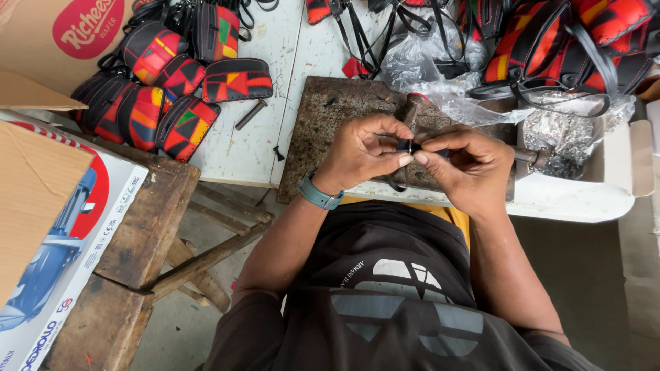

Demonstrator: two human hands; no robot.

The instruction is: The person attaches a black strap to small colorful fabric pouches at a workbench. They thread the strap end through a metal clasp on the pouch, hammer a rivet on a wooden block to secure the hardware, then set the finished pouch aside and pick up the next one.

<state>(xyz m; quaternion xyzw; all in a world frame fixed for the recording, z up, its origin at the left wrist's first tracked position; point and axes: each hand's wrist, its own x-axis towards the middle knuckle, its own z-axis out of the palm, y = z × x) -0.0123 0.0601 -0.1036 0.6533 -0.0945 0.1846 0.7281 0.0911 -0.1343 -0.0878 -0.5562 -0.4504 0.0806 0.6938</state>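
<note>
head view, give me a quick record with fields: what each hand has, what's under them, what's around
left hand: pinches a small dark strap piece at its fingertips
right hand: pinches the same piece from the other side
under hands: dark worn metal slab on a white table
left of slab: pile of black, red and yellow pouches
behind hands: clear plastic bag
left wrist: blue-grey watch

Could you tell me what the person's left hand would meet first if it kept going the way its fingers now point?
The left hand points right, at the right hand. Their fingertips nearly meet around a small dark strap piece, so it would likely meet that first, then the right fingers.
</note>
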